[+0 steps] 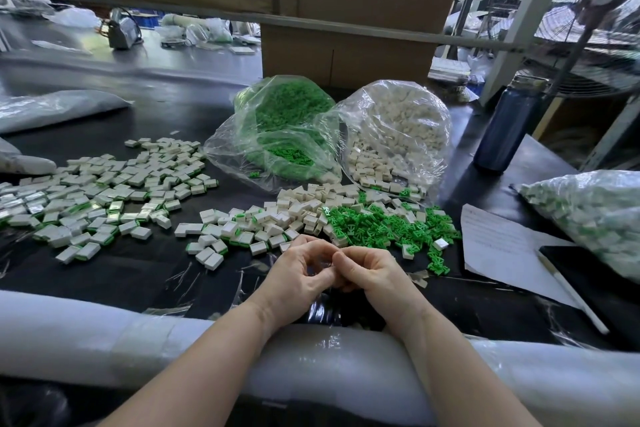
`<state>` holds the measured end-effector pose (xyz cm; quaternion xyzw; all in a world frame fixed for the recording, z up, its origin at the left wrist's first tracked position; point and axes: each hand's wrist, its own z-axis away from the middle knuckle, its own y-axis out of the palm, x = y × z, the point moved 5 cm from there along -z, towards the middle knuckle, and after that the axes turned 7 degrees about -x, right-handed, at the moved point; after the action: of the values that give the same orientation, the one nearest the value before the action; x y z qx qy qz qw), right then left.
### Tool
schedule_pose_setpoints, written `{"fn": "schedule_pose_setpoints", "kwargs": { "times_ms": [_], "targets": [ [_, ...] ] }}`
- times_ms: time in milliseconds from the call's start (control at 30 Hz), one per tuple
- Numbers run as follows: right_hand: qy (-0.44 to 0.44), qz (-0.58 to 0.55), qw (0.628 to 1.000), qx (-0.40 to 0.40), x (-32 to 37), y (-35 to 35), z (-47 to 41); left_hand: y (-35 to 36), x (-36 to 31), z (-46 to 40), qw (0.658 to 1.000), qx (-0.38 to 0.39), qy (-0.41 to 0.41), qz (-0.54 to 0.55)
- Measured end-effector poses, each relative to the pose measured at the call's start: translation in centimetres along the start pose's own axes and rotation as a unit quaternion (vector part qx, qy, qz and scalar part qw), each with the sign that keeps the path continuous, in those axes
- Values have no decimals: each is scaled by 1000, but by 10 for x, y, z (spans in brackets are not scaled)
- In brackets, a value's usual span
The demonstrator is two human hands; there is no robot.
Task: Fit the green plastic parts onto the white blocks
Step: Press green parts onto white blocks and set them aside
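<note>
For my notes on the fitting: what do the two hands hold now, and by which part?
It cannot be told. The left hand and the right hand meet with curled fingers that hide whatever lies between them.

Daylight from upper right; glare on foam edge roll (329, 350); wide-angle bending at edges; background soft.

From where I stand nothing can be read: the white sheet of paper (498, 243) carries faint handwritten lines, too blurred to make out.
</note>
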<state>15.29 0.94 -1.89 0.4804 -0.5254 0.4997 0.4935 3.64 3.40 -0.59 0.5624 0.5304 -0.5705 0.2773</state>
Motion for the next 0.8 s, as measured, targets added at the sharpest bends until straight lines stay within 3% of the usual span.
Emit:
{"fn": "schedule_pose_setpoints", "kwargs": {
  "times_ms": [800],
  "targets": [
    [32, -48, 998, -20, 0, 0, 3, 9, -1, 2, 995, 42, 46, -72]
  ]
}}
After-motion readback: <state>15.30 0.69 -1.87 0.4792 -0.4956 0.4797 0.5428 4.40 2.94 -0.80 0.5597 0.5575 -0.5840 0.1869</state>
